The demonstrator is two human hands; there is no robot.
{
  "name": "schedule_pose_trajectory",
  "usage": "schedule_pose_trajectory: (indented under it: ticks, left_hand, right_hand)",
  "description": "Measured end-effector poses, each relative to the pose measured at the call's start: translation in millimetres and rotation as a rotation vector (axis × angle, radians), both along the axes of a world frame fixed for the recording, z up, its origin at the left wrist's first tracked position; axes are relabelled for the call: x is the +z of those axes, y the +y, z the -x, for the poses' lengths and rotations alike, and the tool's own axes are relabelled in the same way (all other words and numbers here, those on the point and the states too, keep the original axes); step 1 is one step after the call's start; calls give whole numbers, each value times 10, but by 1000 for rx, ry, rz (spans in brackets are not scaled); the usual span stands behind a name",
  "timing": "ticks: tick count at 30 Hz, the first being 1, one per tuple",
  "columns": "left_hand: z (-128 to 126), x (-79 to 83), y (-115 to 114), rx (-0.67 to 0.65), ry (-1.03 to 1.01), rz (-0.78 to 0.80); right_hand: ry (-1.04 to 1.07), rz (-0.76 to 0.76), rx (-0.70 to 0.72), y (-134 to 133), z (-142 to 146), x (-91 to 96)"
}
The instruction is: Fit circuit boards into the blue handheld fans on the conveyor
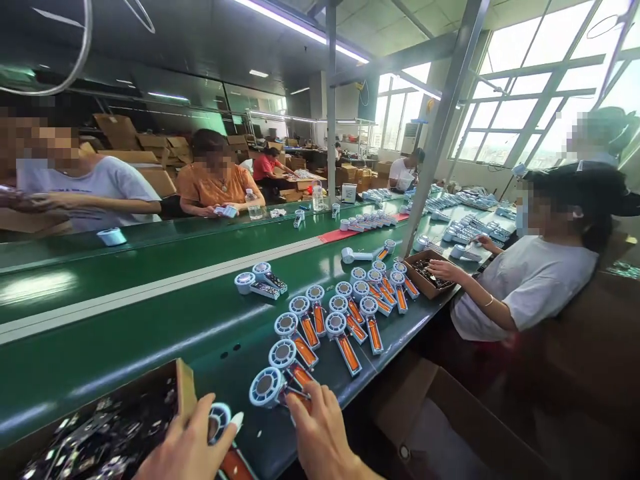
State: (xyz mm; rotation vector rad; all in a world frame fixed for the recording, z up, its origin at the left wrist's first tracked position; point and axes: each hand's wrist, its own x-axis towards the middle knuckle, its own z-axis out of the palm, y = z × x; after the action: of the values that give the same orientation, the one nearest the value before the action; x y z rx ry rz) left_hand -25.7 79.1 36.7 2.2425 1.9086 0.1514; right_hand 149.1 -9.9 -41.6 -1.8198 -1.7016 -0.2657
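Note:
My left hand (193,440) is at the bottom, thumb and fingers around the round head of a light-blue handheld fan body (218,420). An orange part shows in its handle below. My right hand (323,427) has its fingers closed on the handle of another fan body (265,387), whose round grille rests on the table. Just beyond it lies a similar fan body (283,353). Several more open fan bodies (336,324) with orange inserts spread away to the right. To the left of my left hand, a cardboard box (186,380) holds small dark parts (110,433).
A green conveyor (150,287) runs across the bench. Two fan bodies with dark boards (264,288) lie on it. At right, a co-worker (530,267) reaches over a box of parts (429,263). Other people sit opposite. A slanted metal post (435,133) rises beyond the fans.

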Motion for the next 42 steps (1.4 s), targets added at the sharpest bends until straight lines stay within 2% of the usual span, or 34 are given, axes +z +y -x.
schedule_pose_trajectory:
  ticks: [2,4,8,12,15,17,19,22,24,27,30,33,35,39,42]
  left_hand:
    - [-169,56,-47,-7,71,-31]
    - [-294,59,-51,-13,59,-41]
    - [-395,-75,-3,0,-40,-90]
    - [-470,-186,-70,18,-63,-163]
    - [-495,-144,-122,-27,-71,-220]
    - [-400,-47,-85,-40,-73,-247]
    - [-189,84,36,24,-55,-259]
    - [234,269,350,201,10,-251]
    - [473,340,582,254,42,-232]
    - [666,356,845,298,49,-177]
    - [724,313,968,334,6,-130]
    - [770,280,1008,356,-91,-105]
    - [816,281,1015,367,-190,-107]
    - [894,344,912,373,-466,-173]
    - [880,421,622,413,-652,-297]
  right_hand:
    - [-14,33,-14,64,-48,56]
    - [-24,77,-1,118,-110,154]
    - [-45,133,18,189,-201,265]
    - [-135,65,79,171,-129,102]
    - [-180,-27,238,148,-90,-93]
    - [-167,-42,287,172,-140,-181]
    - [-154,-44,264,217,-238,-214]
    - [-137,-55,242,235,-361,-157]
    - [-101,-62,270,183,-345,-61]
    - [-24,-18,334,62,-102,110]
    - [-30,133,408,5,276,222]
    - [-92,271,381,39,482,253]
    - [-100,342,387,62,431,276]
    - [-33,447,502,31,27,412]
    - [82,452,467,-13,-279,538]
